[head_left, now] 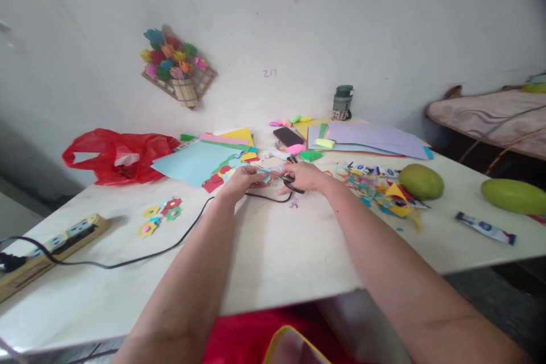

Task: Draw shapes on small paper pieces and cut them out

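My right hand (306, 176) is closed round the black handles of a pair of scissors (294, 185), whose blades point left. Between the blades and my left hand (242, 181) is a small piece of light blue paper (263, 176), pinched in my left fingers. Left of my left hand lie red and coloured paper cut-outs (213, 183) on a light blue sheet (191, 164). Several small paper flowers (173, 210) in yellow, red and green rest on the table further left. A white glue gun (276, 154), partly hidden, lies just beyond my hands.
A black cord (157, 251) crosses the table from a power strip (63, 247). Paper scraps (394, 202), a green mango (421, 182) and a glue tube (486, 228) lie to the right. Behind are a phone (289, 136), purple sheets (375, 137) and a red bag (115, 153).
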`<control>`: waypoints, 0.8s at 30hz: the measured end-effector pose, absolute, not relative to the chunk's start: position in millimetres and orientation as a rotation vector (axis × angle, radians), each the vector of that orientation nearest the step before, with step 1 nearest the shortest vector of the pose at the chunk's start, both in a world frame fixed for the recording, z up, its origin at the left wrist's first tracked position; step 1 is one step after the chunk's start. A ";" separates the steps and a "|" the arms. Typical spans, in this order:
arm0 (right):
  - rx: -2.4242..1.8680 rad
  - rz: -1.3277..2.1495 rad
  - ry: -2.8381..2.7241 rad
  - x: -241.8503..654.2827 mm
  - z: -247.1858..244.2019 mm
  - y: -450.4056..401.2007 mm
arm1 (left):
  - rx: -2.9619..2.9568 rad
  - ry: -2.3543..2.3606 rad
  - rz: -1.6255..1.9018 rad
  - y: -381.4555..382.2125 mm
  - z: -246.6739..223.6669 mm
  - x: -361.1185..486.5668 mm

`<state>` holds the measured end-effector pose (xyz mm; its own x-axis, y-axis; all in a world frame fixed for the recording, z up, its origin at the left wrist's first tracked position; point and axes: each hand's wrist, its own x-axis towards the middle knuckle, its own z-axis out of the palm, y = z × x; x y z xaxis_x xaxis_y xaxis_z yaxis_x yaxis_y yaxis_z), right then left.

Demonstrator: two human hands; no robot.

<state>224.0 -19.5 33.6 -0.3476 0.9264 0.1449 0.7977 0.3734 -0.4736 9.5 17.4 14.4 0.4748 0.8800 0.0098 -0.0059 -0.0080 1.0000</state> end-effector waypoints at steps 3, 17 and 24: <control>-1.550 0.352 -2.277 224.0 34.6 -19.9 | 1.442 0.845 0.873 17.1 15.3 10.2; -1.621 0.171 -2.341 219.9 43.9 -28.6 | 1.394 0.740 0.869 18.2 11.7 11.3; -1.601 0.284 -2.311 221.3 45.4 -29.1 | 1.374 0.735 0.849 17.2 12.2 11.6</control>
